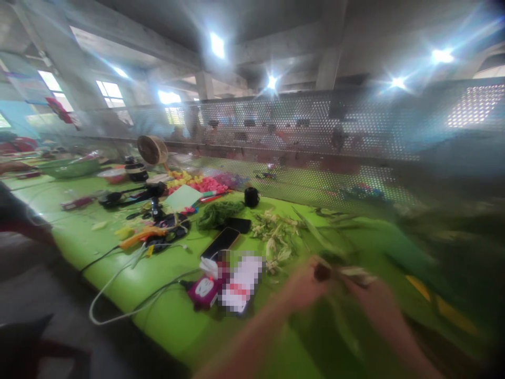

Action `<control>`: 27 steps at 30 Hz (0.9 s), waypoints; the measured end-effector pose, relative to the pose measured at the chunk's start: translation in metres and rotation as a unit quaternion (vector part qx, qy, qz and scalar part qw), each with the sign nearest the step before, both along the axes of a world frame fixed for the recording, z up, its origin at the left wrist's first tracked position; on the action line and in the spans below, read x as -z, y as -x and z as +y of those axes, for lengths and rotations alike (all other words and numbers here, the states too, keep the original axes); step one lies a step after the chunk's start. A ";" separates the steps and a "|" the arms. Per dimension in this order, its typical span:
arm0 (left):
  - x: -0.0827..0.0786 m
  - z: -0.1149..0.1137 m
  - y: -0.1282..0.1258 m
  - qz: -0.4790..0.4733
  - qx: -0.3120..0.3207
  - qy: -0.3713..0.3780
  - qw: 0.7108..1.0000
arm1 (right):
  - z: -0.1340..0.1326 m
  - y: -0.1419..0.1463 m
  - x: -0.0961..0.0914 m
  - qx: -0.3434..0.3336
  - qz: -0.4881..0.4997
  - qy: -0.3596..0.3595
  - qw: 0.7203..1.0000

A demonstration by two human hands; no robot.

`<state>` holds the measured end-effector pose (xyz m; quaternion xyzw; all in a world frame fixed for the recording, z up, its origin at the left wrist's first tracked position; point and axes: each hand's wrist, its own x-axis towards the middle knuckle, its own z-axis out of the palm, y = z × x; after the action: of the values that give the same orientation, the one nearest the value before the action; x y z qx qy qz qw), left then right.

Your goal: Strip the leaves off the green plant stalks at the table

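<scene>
At the lower right, my left hand is closed around a leafy green stem, with a dark brown lump at its fingers. My right hand comes in from the other side, its fingers closed by the same bunch, where a pale strip sticks out. Motion blur hides the exact grip of both hands. Just beyond them lies a loose pile of pale yellow-green artificial leaves or petals. A long green blade-like leaf slants down towards my hands.
On the green tabletop lie a lit phone, a dark phone, a purple tissue pack, an orange glue gun with cables, and green fibre. Behind are a fan, pink and yellow pieces and a perforated screen.
</scene>
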<state>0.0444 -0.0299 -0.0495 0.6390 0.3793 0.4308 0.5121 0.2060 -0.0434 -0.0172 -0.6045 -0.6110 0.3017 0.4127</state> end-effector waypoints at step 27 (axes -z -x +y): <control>0.007 0.006 0.002 -0.131 -0.067 0.184 0.972 | 0.000 -0.005 0.005 0.033 0.047 0.066 0.996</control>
<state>0.0424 -0.0240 -0.0566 0.4451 0.4232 0.4669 0.6362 0.2105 -0.0437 -0.0225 -0.6351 -0.5494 0.3559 0.4100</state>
